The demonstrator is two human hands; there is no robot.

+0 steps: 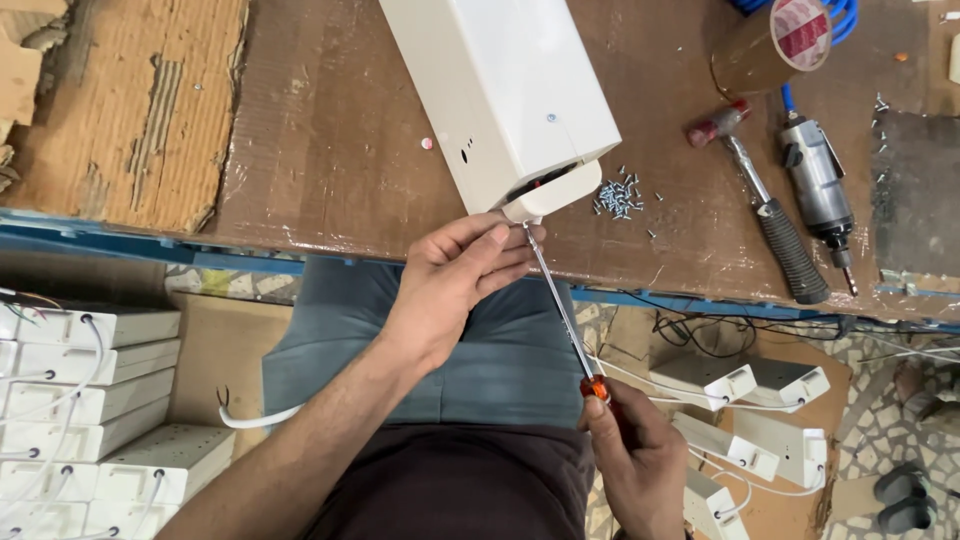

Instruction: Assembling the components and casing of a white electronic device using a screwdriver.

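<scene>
**A:** Status on the white housing [505,95]?

**B:** Lying flat on the wooden worktop [330,150], its end cap poking just over the near edge. One screw head is visible on the top face near that end. A long screwdriver [560,305] is set into the underside of the end cap, so I'd say the end fastening is in hand, not finished.

**A:** Hands?

**B:** Left hand [455,275] is at the near edge, fingers curled round the shaft tip, steadying it against the cap. Right hand [635,455] is below the worktop, closed round the orange handle.

**A:** Screws left?

**B:** A small pile of loose screws [618,195] sits on the worktop just right of the housing end, a few scattered about it. Can't tell how many this unit takes.

**A:** Other tools?

**B:** Hammer [765,205] and air driver [818,185] lie towards the right edge, both untouched. Roll of brown tape [775,45] at the far right corner.

**A:** Batch progress?

**B:** Stack of similar white units [85,420] with cords on the floor to the left, more white units [745,420] on the right. Which lot is done, I can't tell.
</scene>
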